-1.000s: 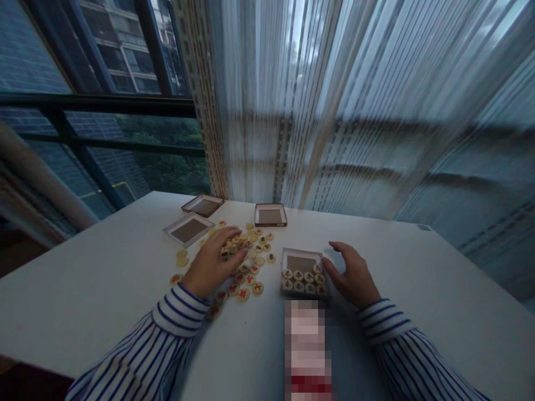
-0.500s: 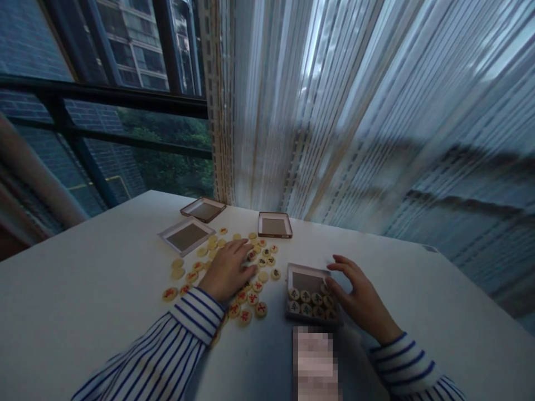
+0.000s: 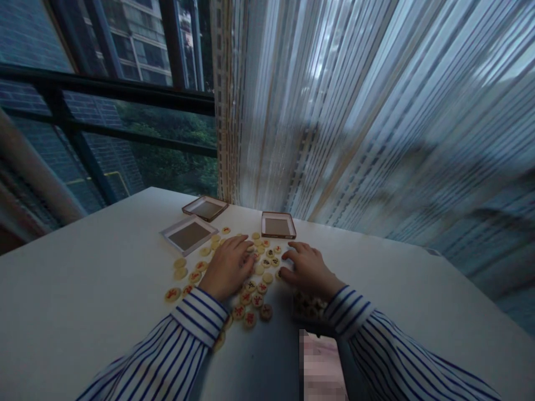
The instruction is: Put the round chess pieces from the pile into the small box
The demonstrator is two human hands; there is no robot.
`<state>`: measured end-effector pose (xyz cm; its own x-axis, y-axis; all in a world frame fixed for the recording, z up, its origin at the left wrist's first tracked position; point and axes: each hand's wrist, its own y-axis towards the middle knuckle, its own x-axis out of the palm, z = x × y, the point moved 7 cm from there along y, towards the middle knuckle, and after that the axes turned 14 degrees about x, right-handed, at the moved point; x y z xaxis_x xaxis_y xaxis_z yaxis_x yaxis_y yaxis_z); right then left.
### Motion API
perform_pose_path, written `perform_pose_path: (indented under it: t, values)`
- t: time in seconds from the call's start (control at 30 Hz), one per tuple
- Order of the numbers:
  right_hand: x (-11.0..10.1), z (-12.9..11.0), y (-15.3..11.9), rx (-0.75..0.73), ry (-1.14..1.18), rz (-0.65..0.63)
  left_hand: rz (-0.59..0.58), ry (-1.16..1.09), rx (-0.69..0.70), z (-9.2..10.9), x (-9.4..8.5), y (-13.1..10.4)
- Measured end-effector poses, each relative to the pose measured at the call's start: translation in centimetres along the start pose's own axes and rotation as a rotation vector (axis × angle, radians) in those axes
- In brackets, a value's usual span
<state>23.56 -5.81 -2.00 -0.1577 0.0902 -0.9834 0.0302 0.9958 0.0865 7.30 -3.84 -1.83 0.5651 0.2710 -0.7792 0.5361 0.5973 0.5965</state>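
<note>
My left hand (image 3: 229,265) rests over a scatter of round Chinese chess pieces (image 3: 249,319), fingers spread and bent, covering some of them. The pieces are pale discs; some show red characters, others black ones, and several are blank side up. My right hand (image 3: 311,271) is at the right edge of the scatter, thumb and fingers apart. A chess piece (image 3: 278,275) lies right at its thumb tip, partly hidden; whether they touch I cannot tell. Under my right wrist is a shallow box (image 3: 297,318) with black-marked pieces in rows, mostly covered by my hand and sleeve.
Toward the back of the white table (image 3: 104,262) lie a pale shallow tray (image 3: 171,240), a brown-edged box lid (image 3: 196,214) and another brown-edged lid (image 3: 279,236). A phone-like object (image 3: 324,367), its surface blurred, is at the front. String curtains (image 3: 288,111) hang behind.
My right hand has moved left and away from me, from the box's right side to the scattered pieces. My left hand has stayed almost in place. The view has shifted slightly.
</note>
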Motion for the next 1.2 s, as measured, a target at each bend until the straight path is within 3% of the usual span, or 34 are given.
perform_pose_path:
  t: [0.2,0.7,0.9,1.03,1.2]
  values:
    - [0.5,-1.3,1.1,0.044,-0.033,-0.001,0.039,0.024,-0.001,-0.3,-0.3,0.0]
    - [1.0,-1.2,1.7,0.063,-0.036,-0.015,0.063,-0.089,-0.043,0.2,0.1,0.1]
    - [-2.4,-1.7,-0.3,-0.058,0.102,0.277,0.108,-0.427,-0.212,0.3,0.2,0.2]
    - [-4.5,-2.4,-2.8,-0.204,0.132,0.494,0.049,-0.771,-0.325,1.1,0.8,0.3]
    - [-5.1,-2.9,-4.7,-0.29,0.114,0.582,0.01,-1.005,-0.352,2.2,1.5,0.1]
